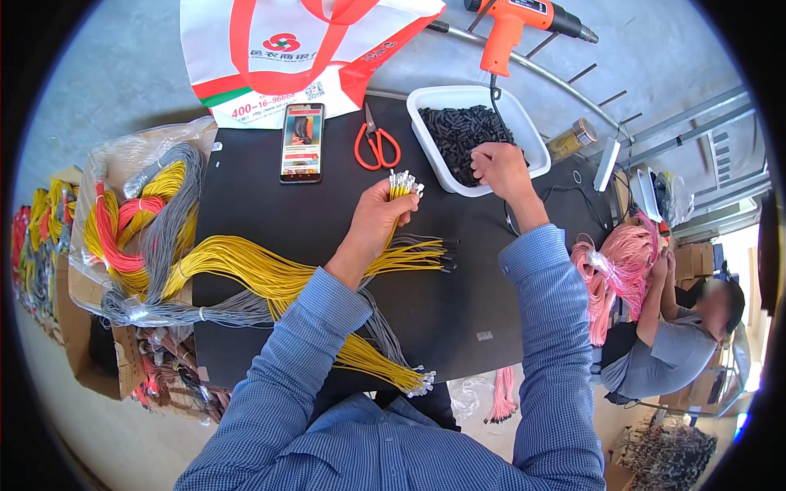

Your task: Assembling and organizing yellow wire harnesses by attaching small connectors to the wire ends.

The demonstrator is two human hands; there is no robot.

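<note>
My left hand is closed round a bundle of yellow wires, whose silver and whitish metal ends stick up above the fingers. Over the near right part of a white plastic tub, my right hand has its fingers pinched together; whatever is between them is hidden. Short black tubes fill the tub. Across the black table runs a long hank of yellow wires, passing beneath my left forearm. Grey wires lie alongside it, and more yellow wire ends reach the near table edge.
Red-handled scissors and a phone lie beyond my left hand. A white-and-red bag and an orange heat gun are at the back. Pink wires hang at right, near a seated person. An open carton stands left.
</note>
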